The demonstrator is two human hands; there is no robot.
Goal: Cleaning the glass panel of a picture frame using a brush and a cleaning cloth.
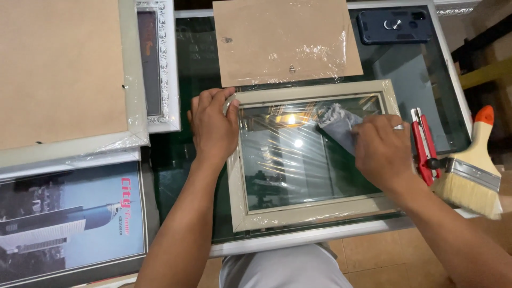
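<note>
— Where is the picture frame [314, 213] right now, and what are the hands doing with it?

— It lies flat on the glass-topped table [298, 242], close to the near edge, straight in front of the person. The left hand [214, 125] presses down on the frame's left rail, fingers spread and curled over the outer corner. The right hand [381, 149] is closed on a grey cloth [336, 124], pushing it against the glass pane [288, 160].

— How would it handle?

— I judge it light but fragile: a thin cream moulding round a pane that would crack under a hard point load. Shiny plastic film clings to the rails, so they are probably slippery. Best gripped by the two long rails or opposite corners — never by the glass.

— And the packaged things around it?

— Just beyond the frame lies a brown backing board [285, 40], rectangular, wrapped in crinkled clear film, with small metal hangers on it. At far left a bigger cream frame [64, 74] sits face down, also film-wrapped, its brown back showing. Below it lies a blue-and-grey poster [69, 218] of a building with red lettering. A white ornate frame [160, 64] stands between them and the table.

— Tools?

— A red utility knife [425, 144] and a wide paintbrush [472, 170] with an orange handle tip, just right of the right hand; a dark phone [394, 25] at the far corner.
</note>
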